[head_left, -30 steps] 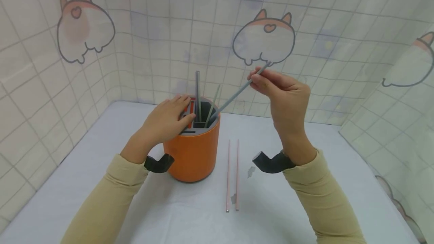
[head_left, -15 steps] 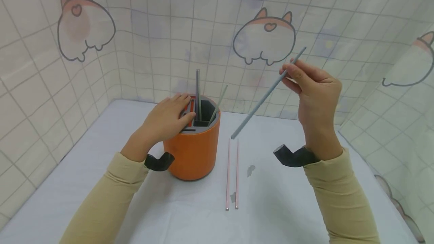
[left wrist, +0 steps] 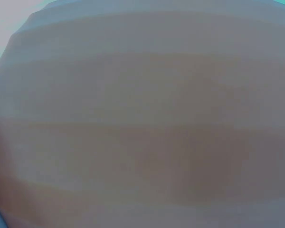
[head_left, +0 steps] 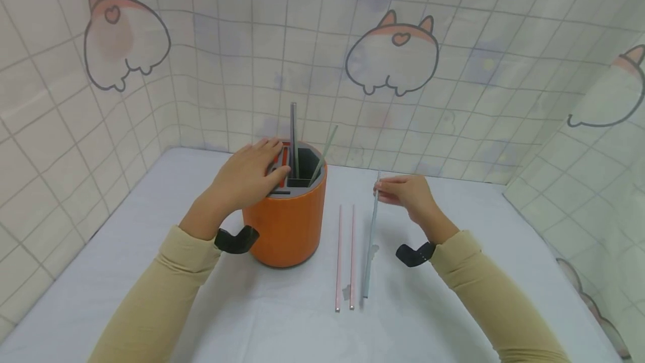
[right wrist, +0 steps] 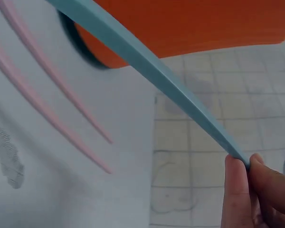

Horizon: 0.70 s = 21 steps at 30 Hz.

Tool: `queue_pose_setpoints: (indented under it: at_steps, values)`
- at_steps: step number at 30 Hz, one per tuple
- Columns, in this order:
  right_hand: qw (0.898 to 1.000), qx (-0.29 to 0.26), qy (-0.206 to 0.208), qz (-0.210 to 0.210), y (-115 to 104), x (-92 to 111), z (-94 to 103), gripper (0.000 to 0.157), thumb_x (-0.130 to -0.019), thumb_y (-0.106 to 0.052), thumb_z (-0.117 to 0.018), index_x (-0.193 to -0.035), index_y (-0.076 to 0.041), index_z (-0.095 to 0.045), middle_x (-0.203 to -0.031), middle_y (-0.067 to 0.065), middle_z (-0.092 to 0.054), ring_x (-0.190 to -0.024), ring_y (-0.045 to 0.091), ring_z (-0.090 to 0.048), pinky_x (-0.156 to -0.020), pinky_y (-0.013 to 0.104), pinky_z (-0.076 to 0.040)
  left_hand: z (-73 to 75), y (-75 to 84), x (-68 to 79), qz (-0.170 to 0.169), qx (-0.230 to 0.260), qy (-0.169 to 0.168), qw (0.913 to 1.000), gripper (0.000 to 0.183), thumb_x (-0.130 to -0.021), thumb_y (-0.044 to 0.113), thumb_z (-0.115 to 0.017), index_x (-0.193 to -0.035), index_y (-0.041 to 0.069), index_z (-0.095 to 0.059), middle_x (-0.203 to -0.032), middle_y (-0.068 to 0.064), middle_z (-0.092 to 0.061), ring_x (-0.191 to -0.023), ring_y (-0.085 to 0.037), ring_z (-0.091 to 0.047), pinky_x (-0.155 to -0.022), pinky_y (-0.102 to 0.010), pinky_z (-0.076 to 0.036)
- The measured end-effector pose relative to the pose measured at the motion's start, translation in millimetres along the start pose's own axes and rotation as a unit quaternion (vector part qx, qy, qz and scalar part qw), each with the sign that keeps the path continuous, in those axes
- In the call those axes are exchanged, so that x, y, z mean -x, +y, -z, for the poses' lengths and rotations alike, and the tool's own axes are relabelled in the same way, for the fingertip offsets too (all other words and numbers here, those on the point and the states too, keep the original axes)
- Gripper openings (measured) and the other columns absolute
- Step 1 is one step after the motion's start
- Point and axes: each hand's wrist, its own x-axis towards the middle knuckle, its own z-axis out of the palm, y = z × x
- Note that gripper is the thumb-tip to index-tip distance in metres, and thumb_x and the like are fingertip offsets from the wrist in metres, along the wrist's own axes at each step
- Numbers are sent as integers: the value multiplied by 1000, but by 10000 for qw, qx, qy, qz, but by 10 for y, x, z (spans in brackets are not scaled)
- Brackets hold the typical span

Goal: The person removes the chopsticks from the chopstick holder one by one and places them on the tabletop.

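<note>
An orange cylindrical holder [head_left: 284, 231] with a grey slotted top stands left of the middle of the table. My left hand [head_left: 247, 175] rests over the left part of its top, fingers laid across the slots. At its near end, a light blue chopstick [right wrist: 166, 83] comes close to the camera in the right wrist view; my right hand [head_left: 405, 195] pinches its far, thin end between thumb and fingers. That chopstick hangs low over the table, roughly alongside two pink chopsticks [head_left: 339, 262] lying parallel. The left wrist view is only a blurred, close surface.
Upright in the holder are a dark grey stick [head_left: 293, 139] and a leaning pale green stick [head_left: 325, 153]. A white cloth covers the table [head_left: 282, 318], with a grey patch [head_left: 374, 251] near the pink chopsticks. Grid-patterned curtains [head_left: 312, 60] rise behind and at both sides.
My right hand lifts the blue chopstick away from the holder to the right, then lowers it beside the pink pair, turning it nearly parallel to them. My left hand stays in place.
</note>
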Motion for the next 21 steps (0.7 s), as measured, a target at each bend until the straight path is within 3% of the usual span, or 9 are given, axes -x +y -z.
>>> queue_pose_setpoints:
  at_steps: [7,21]
  values:
    - [9976,163,30,-679,394,-115,-66,40,-91,-8,-71,-125,12,-62,-87,0,-75,-69,5,-72,-71,19,-61,-9,-17,-1,10,4,-1,10000,66,-105,41,-41,-157,3,-27,-165,-13,-24,-155,-33,-16,-128,-49,-13]
    - [9937,381,357,-988,748,-266,-163,36,-89,-6,-73,-120,11,-65,-85,2,-74,-60,2,-67,-62,16,-59,-19,-15,-4,-10,-2,36,10000,66,-105,41,-41,-156,3,-27,-165,-13,-24,-155,-33,-17,-128,-49,-13]
